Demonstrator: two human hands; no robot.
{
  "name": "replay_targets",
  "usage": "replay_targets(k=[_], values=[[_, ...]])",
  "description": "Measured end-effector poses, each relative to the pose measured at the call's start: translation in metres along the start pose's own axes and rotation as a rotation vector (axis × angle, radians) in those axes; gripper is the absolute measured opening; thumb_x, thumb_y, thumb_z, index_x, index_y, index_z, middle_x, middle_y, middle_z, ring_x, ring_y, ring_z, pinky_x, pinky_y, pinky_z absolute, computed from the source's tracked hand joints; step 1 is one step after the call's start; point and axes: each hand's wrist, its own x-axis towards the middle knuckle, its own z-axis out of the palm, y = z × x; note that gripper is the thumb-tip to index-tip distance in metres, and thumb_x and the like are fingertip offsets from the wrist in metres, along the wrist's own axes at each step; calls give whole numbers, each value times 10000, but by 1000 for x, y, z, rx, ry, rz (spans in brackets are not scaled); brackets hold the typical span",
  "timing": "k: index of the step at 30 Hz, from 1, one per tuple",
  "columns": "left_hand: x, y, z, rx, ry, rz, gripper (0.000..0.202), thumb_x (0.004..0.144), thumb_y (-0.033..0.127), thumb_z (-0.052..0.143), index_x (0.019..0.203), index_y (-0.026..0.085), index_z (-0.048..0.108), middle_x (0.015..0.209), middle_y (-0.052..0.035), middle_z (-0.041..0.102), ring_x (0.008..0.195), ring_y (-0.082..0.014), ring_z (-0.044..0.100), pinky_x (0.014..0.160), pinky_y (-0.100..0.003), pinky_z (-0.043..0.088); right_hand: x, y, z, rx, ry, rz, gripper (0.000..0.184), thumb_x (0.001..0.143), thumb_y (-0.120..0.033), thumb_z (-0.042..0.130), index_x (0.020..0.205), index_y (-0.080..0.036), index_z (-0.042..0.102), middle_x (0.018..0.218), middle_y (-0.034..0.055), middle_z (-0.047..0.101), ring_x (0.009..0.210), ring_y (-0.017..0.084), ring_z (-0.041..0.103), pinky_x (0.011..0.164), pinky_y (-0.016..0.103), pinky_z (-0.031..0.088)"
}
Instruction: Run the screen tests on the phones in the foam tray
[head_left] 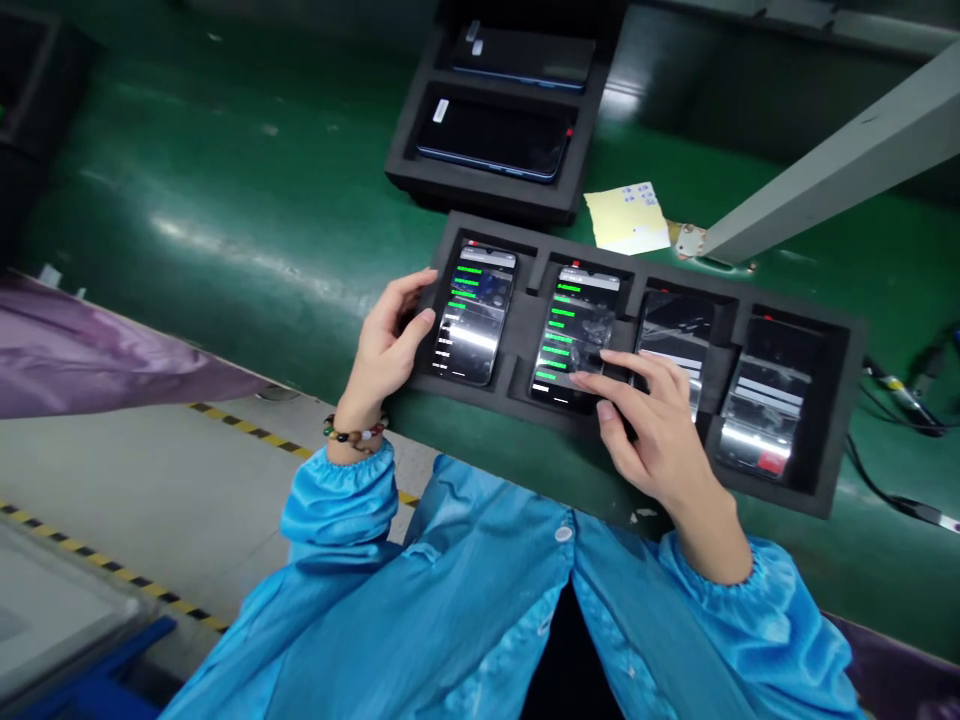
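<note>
A black foam tray (525, 322) with several compartments lies slantwise before me, a smartphone in each visible one. My left hand (390, 345) grips the tray's left end, thumb on the rim beside the leftmost smartphone (472, 325). Its lit screen shows green and white text lines. Over the second smartphone (577, 315) reaches my right hand (649, 415), fingers spread and holding nothing. A fingertip is at the lower part of that screen, which has green lines. Partly behind this hand is a third smartphone (679, 325). The rightmost smartphone (769, 400) shows pale bands and a red patch.
Behind stands another foam tray (484, 190) holding dark smartphones (495, 135). A yellow paper note (628, 218) lies beside a slanted grey post (825, 150). Black cables (900, 400) run at right on the green tabletop (225, 220). Purple cloth (112, 350) hangs at left.
</note>
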Motion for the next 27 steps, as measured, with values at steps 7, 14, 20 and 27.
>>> replay_targets(k=[7,14,20,27], values=[[-1,7,-6,172,-60,69,354,1110,492,611,1374,329,782,1668,-44,622,1617,-321,526,1384,-609,382,0,1,-1,15,21,18,408,1040,-114,591,1410,-251,694,1324,86,812,1422,317,660,1246,572,445],[-1,4,-7,224,-92,103,357,1123,461,579,1380,357,803,1720,-36,552,1603,-312,536,1379,-590,403,-1,2,0,18,42,17,385,1067,-135,584,1417,-264,675,1336,93,796,1405,308,669,1227,572,464],[0,10,-8,316,-108,111,375,1132,503,561,1391,361,792,1720,-51,529,1605,-324,524,1356,-606,438,0,1,-3,35,74,37,394,1065,-147,572,1417,-279,688,1360,91,786,1395,311,683,1208,577,488],[1,27,-3,403,-61,157,407,1119,505,591,1483,374,719,1729,-49,528,1574,-365,549,1335,-666,457,-55,33,-42,-142,417,422,341,1106,-248,554,1367,-263,774,1302,105,818,1386,345,702,1215,637,505]])
